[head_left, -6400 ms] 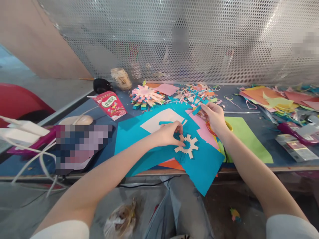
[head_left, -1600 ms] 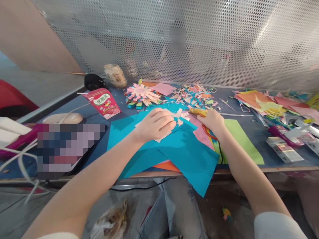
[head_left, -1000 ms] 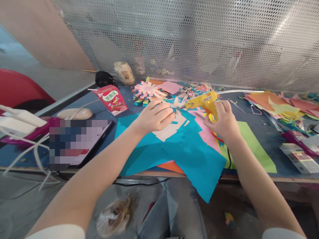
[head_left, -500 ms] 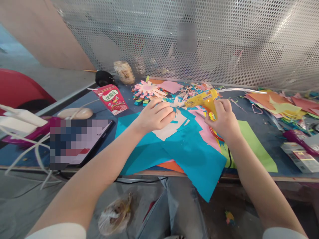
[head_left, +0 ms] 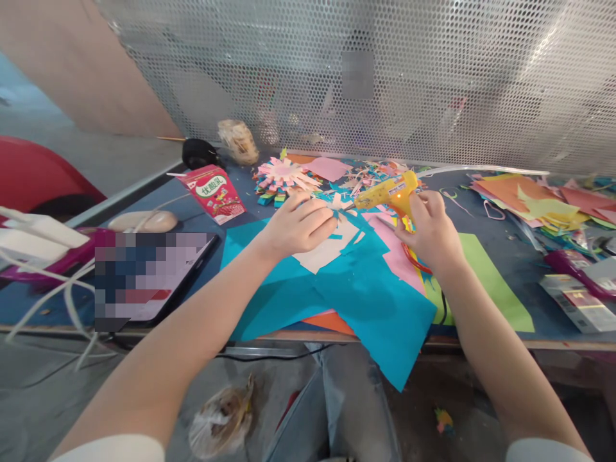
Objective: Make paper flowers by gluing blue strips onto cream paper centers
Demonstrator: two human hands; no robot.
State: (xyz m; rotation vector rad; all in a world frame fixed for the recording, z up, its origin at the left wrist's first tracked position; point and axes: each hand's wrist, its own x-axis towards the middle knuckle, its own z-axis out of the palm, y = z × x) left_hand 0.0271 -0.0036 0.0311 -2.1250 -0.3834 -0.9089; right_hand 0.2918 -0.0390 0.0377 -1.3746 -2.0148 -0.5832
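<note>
My right hand [head_left: 430,224] is wrapped round the grip of a yellow glue gun [head_left: 387,192], whose metal nozzle points left. Beneath the gun, a slim metal blade and a red handle [head_left: 414,258], apparently scissors, show against my right hand; I cannot tell how they are held. My left hand [head_left: 305,221] pinches a small paper strip [head_left: 335,206] close to the nozzle, its far end partly hidden by the fingers. Below both hands lie blue paper sheets [head_left: 380,308] and a pale pink sheet [head_left: 315,260] with small cut scraps on it.
A fringed paper flower [head_left: 283,174] stands behind my left hand. To the left are a red drink carton [head_left: 216,196], a tablet [head_left: 158,276] and white cables [head_left: 72,289]. Coloured paper [head_left: 529,199] and a small box [head_left: 577,305] lie right. A perforated metal panel [head_left: 409,83] rises behind.
The glue gun's nozzle has shifted very slightly left and down, near the left fingertips. The clear glue stick behind the gun looks longer to the right. Both hands keep their holds.
</note>
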